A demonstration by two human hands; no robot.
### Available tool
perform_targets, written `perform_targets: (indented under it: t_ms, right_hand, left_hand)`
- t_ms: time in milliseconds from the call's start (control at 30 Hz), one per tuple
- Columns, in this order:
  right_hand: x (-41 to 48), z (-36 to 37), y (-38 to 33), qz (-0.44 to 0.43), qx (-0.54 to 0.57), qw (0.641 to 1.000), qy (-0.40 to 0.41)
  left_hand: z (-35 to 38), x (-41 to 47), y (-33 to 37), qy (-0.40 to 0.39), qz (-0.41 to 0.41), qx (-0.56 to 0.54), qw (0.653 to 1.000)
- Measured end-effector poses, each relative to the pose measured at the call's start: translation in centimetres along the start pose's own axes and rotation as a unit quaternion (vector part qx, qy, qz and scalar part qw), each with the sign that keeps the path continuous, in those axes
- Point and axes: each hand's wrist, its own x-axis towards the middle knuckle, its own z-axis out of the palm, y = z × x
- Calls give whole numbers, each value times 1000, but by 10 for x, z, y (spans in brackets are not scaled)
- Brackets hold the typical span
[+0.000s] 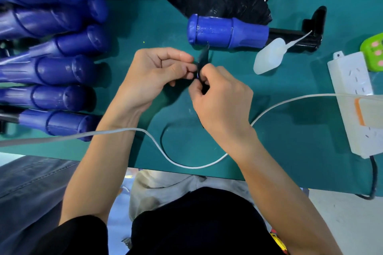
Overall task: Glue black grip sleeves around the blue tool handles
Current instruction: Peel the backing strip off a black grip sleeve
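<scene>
Rubber, thin and floppy, is my guess for the black grip sleeve. The left hand and the right hand both pinch it, just in front of the blue tool handle lying on the green mat. It probably bends easily, so holding near the ends should keep it flat. The handle looks stiff and may roll. Open room is small: glue bottle close at right, pile of handles at left, white cable near the table edge

Left hand and right hand bare; black short sleeve; black top; pale, perhaps grey, trousers.
</scene>
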Motion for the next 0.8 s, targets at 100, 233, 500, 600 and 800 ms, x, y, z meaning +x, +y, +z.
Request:
perform_targets:
  t_ms: [100, 233, 500, 600, 800]
  right_hand:
    - [0, 5, -5, -43, -57, 997, 9]
    - [-2, 13, -6, -55, -15, 998, -38]
    - [-15, -52, 56, 80, 153, 958, 228]
    - [2, -54, 74, 140, 200, 961, 130]
    - [22, -47, 80, 117, 123, 984, 61]
  left_hand:
    - [-2, 0, -1, -7, 0, 41, 999]
    - [-7, 3, -4, -20, 11, 117, 993]
    - [0, 6, -3, -62, -4, 316, 947]
    - [16, 12, 1, 3, 20, 288, 957]
    - [14, 18, 11, 184, 132, 252, 941]
